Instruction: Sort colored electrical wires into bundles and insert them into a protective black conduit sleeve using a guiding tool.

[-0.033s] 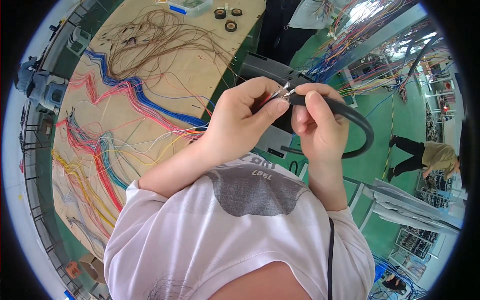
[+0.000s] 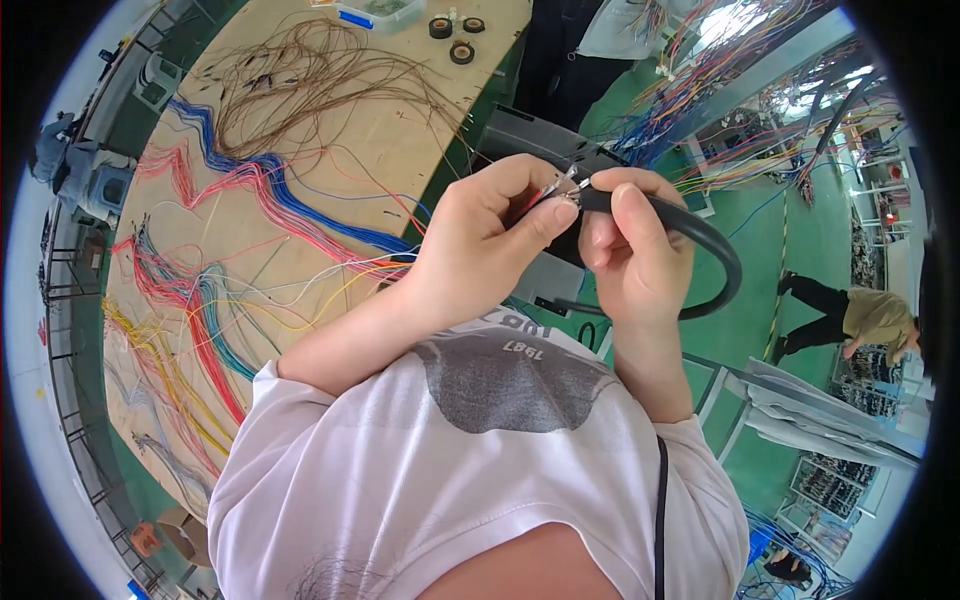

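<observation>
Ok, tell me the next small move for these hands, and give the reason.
Probably let the left hand's thumb ease the thin wires slightly apart: their ends look bunched at the fingertips, close to the end of the black cable, which the right hand already holds.

There are two foreground hands [image 2: 475,245], one held black cable [image 2: 724,238] — and three tape rolls [image 2: 461,44].

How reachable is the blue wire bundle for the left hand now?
Likely yes: the blue wire bundle lies largely uncovered, left of the left hand, though that hand would first need to release its thin wires.
</observation>
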{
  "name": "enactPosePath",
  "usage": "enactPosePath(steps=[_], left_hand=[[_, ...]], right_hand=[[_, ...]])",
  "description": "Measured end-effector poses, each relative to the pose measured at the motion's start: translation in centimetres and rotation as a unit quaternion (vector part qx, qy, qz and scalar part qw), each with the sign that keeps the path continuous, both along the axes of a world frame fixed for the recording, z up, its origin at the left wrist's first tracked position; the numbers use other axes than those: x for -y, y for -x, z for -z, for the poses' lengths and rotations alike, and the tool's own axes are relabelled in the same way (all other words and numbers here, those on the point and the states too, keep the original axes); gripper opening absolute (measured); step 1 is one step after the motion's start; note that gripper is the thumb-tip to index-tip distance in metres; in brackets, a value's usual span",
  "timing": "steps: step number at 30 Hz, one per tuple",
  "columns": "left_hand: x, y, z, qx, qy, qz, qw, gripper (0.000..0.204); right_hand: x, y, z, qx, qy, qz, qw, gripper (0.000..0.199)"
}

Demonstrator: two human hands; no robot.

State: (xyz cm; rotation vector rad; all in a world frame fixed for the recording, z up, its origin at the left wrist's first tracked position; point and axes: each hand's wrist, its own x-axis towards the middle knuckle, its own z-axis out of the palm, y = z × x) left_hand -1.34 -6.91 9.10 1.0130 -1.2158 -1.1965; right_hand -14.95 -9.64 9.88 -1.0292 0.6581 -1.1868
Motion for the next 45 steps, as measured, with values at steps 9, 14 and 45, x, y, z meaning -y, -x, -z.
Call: enactPosePath(steps=[9,14,45], left_hand=[[-0.5,0.7,0.4,0.025,0.065,-0.08,0.994,0.008],[-0.2,-0.3,0.2,0.133,0.072,-0.063,0.987,0.007],[1.6,0.1,2.1,-0.21,-0.198,0.037,0.957,0.025]], right_hand=[[-0.5,-1.3,1.3,0.089,0.049,0.027,0.994,0.022],[0.5,-0.1,0.4,0.031,0.004,0.005,1.0,0.02],[-0.1,-0.5,3.2,-0.008,-0.004,-0.044,0.999,0.02]])
